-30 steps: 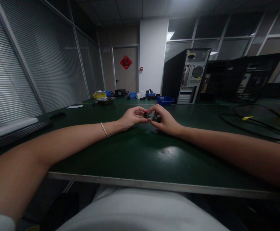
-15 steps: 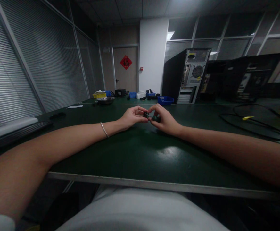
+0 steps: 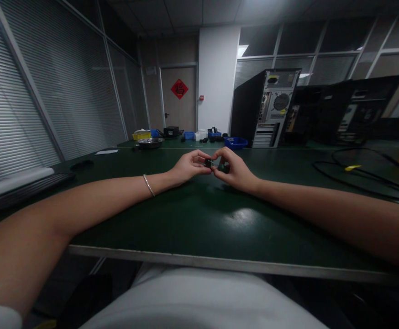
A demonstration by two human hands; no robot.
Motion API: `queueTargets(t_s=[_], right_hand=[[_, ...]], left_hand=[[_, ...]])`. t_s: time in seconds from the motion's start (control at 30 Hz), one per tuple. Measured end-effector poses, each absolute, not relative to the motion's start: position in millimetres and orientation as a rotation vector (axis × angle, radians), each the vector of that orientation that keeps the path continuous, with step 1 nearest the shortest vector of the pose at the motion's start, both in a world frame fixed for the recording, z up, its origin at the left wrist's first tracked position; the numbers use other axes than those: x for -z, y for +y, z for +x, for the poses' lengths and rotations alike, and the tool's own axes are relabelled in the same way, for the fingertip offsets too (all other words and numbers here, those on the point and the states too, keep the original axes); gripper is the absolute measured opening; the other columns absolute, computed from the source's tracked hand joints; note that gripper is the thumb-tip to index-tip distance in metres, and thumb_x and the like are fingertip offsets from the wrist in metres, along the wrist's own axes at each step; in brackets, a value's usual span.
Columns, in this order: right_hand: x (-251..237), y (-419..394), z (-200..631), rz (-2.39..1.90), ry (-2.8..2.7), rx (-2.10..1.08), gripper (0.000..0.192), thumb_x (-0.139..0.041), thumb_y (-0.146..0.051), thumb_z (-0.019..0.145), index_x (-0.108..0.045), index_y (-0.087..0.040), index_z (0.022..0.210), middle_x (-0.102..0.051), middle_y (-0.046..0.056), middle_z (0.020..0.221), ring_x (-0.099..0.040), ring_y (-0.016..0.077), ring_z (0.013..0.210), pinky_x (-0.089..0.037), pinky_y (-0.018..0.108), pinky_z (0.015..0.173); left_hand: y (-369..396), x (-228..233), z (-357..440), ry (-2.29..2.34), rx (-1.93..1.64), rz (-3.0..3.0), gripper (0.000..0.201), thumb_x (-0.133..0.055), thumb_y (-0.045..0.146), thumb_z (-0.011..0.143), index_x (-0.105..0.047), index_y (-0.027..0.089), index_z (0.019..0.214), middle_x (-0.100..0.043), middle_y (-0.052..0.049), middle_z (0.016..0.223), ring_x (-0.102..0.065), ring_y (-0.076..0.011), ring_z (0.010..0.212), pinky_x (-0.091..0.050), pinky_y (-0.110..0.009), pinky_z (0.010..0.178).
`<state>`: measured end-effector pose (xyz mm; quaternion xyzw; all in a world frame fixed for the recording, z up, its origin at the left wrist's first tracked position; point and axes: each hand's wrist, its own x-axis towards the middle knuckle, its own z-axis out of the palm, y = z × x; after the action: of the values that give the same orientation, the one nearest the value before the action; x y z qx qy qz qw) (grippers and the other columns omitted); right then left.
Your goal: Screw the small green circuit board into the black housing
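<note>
Near the centre of the frame, your left hand (image 3: 188, 168) is pinching a small black part (image 3: 208, 162) between its fingertips. Just right of centre, your right hand (image 3: 238, 172) is wrapping its fingers around a dark-handled screwdriver (image 3: 224, 168), whose thin shaft is pointing left towards the part; I cannot tell whether its tip is touching. A blue bin (image 3: 235, 143) is sitting beyond your right hand.

A white pillar (image 3: 218, 77) stands beside a door (image 3: 181, 112), slatted blinds (image 3: 69, 82) at left.
</note>
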<state>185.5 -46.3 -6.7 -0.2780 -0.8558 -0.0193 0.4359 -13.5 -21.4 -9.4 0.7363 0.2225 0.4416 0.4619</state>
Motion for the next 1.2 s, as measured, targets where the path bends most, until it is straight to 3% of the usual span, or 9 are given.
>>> queueTargets(t_s=[1.2], right_hand=[[7.5, -46.6, 187.3, -0.794, -2.171, 0.087, 0.028, -0.063, -0.018, 0.075, -0.055, -0.023, 0.102, -0.058, 0.005, 0.101, -0.058, 0.0189, 0.076, -0.046, 0.031, 0.065]], left_hand=[[-19.1, 10.0, -14.9, 0.561, -1.112, 1.853, 0.042, -0.08, 0.011, 0.064, -0.06, 0.011, 0.101, -0.067, -0.01, 0.105, -0.068, -0.0196, 0.09, -0.052, -0.042, 0.09]])
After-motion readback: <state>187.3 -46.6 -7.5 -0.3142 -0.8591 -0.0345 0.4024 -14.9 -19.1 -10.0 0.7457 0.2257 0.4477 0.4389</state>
